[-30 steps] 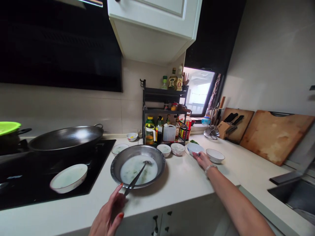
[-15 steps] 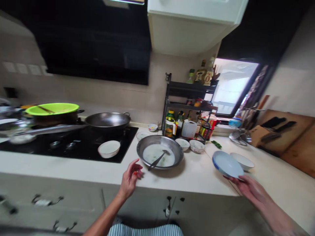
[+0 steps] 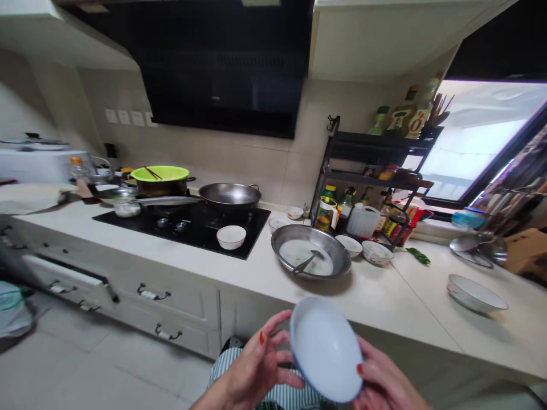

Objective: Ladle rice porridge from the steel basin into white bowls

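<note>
My right hand [image 3: 380, 376] grips a shallow pale blue bowl [image 3: 327, 347] by its lower right rim, thumb on the edge. The bowl is tilted, its inside facing me, in front of the counter edge. At its left side is my left hand [image 3: 267, 361], fingers spread; whether they touch the bowl I cannot tell. Behind, on the counter, stands a wide metal basin [image 3: 280, 233] of whitish liquid, with a dark-handled spoon [image 3: 304, 263] resting in it. Small bowls [image 3: 377, 252] stand around the basin. A white bowl [image 3: 476, 293] sits farther right.
A white bowl [image 3: 231, 237] stands on the black hob [image 3: 200, 236]. Behind it are a wok [image 3: 229, 195] and a pot topped by a green basin [image 3: 171, 173]. A black rack [image 3: 376, 176] holds bottles. Green leaves [image 3: 418, 256] lie on the counter.
My right hand has brought the pale blue bowl left from beside the white bowl to in front of me. My left hand has come over to it. The view has turned left.
</note>
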{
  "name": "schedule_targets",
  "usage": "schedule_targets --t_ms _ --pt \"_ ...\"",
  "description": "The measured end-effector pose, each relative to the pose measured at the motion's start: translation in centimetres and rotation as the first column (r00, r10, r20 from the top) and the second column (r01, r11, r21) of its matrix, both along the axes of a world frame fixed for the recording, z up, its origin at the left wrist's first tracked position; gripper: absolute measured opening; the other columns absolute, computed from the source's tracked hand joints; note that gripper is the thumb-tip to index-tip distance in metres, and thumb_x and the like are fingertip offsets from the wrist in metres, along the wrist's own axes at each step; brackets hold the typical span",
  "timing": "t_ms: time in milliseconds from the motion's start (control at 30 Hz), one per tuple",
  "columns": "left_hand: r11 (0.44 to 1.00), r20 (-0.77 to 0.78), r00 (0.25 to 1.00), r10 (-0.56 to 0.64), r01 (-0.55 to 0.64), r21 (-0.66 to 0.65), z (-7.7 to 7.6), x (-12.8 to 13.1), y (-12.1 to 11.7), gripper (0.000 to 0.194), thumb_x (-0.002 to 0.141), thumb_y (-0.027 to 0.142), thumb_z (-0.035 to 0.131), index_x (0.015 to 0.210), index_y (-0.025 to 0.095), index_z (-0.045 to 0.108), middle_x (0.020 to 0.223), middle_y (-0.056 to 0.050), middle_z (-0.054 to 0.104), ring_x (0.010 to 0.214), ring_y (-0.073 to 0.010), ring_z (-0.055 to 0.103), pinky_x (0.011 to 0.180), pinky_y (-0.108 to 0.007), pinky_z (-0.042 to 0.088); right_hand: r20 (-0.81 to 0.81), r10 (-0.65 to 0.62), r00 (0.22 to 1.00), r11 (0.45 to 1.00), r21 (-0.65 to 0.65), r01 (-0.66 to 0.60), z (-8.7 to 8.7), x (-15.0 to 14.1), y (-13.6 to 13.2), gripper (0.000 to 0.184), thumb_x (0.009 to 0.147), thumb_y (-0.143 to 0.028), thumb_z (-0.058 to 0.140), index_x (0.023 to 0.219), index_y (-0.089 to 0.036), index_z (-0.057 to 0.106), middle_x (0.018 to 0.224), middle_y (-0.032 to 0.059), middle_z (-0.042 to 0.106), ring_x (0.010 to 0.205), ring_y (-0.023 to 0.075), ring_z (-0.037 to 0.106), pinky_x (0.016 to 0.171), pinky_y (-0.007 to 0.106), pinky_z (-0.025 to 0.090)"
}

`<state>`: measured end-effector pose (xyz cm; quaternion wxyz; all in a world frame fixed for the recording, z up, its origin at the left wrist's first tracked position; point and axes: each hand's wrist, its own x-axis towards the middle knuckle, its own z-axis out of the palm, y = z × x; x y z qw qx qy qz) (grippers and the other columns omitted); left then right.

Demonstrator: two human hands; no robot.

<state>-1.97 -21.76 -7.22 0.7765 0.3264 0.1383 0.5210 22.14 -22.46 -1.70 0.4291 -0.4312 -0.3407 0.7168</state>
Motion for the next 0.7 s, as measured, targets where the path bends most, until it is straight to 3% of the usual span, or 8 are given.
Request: schedule_targets --t_ms 67,200,367,467,500,567,633,700 --pt "0.998 0.009 0.998 0.066 -0.066 -0.005 0.4 -0.9 -0.5 0.078 0.069 0.064 0.074 0.137 0.029 0.054 0.13 -0.014 0.061 0.11 -0.0338 0.062 0.086 -0.046 0.052 -0.042 0.142 0.989 0.989 0.036 -0.14 0.1 -3.5 0.9 0.053 0.075 -0.026 0.075 0.125 -0.016 0.06 0.067 0.0021 0.066 0.048 0.0128 0.061 0.05 0.023 0.053" --pt "0.988 0.038 0.988 0.151 -0.149 -0.046 0.7 -2.8 -0.7 0.073 0.074 0.054 0.076 0.137 0.025 0.055 0.13 -0.015 0.064 0.126 -0.0369 0.053 0.102 -0.05 0.042 -0.069 0.227 0.971 0.971 0.093 -0.22 0.0 -8.3 2.4 0.059 0.071 -0.024 0.072 0.126 -0.013 0.057 0.069 0.0022 0.066 0.044 0.0098 0.059 0.047 0.019 0.049" --pt "0.977 0.177 0.973 0.151 -0.12 -0.174 -0.7 -5.1 0.3 0.074 0.073 0.053 0.077 0.138 0.025 0.054 0.123 -0.013 0.068 0.124 -0.0382 0.055 0.104 -0.055 0.042 0.11 0.359 0.927 0.918 0.14 -0.372 -0.1 -10.0 4.4 0.064 0.074 -0.036 0.066 0.131 -0.01 0.051 0.071 0.0038 0.065 0.047 0.0131 0.06 0.039 0.019 0.042" --pt "0.951 0.233 0.942 0.243 -0.183 -0.251 -1.6 -6.9 2.4 0.073 0.075 0.048 0.076 0.141 0.032 0.049 0.122 -0.01 0.07 0.116 -0.0363 0.062 0.098 -0.056 0.047 0.491 0.106 0.865 0.867 0.381 -0.322 0.5 -8.5 6.8 0.059 0.084 -0.045 0.058 0.133 -0.012 0.051 0.08 0.0073 0.067 0.053 0.0152 0.059 0.042 0.025 0.046" --pt "0.939 0.239 0.929 0.284 -0.219 -0.265 -1.8 -7.5 3.4 0.074 0.077 0.046 0.076 0.143 0.034 0.046 0.123 -0.01 0.069 0.114 -0.0354 0.063 0.096 -0.056 0.049 0.582 -0.093 0.808 0.794 0.533 -0.293 0.8 -7.8 7.8 0.053 0.085 -0.043 0.058 0.13 -0.013 0.055 0.083 0.0079 0.067 0.058 0.0159 0.059 0.05 0.028 0.05" --pt "0.911 0.225 0.9 0.372 -0.308 -0.276 -1.7 -8.5 5.8 0.072 0.081 0.039 0.073 0.146 0.035 0.041 0.125 -0.01 0.068 0.112 -0.0334 0.065 0.093 -0.055 0.052 0.609 -0.471 0.638 0.528 0.774 -0.349 1.4 -6.6 10.0 0.044 0.086 -0.037 0.06 0.125 -0.016 0.06 0.091 0.0099 0.066 0.07 0.0198 0.061 0.068 0.036 0.055" --pt "0.881 0.204 0.871 0.446 -0.388 -0.27 -1.2 -9.1 8.3 0.072 0.081 0.035 0.072 0.145 0.035 0.04 0.126 -0.01 0.066 0.109 -0.0323 0.066 0.092 -0.055 0.053 0.578 -0.678 0.453 0.335 0.793 -0.509 1.9 -6.1 12.1 0.042 0.087 -0.031 0.061 0.126 -0.017 0.06 0.102 0.0137 0.064 0.089 0.0266 0.062 0.08 0.042 0.054" --pt "0.859 0.189 0.847 0.497 -0.448 -0.248 -0.5 -9.2 10.6 0.069 0.081 0.034 0.072 0.143 0.034 0.042 0.128 -0.009 0.065 0.108 -0.0312 0.066 0.09 -0.053 0.055 0.564 -0.777 0.277 0.272 0.699 -0.661 2.1 -6.3 13.8 0.044 0.085 -0.027 0.065 0.128 -0.016 0.059 0.104 0.0155 0.063 0.097 0.0308 0.06 0.081 0.044 0.054"
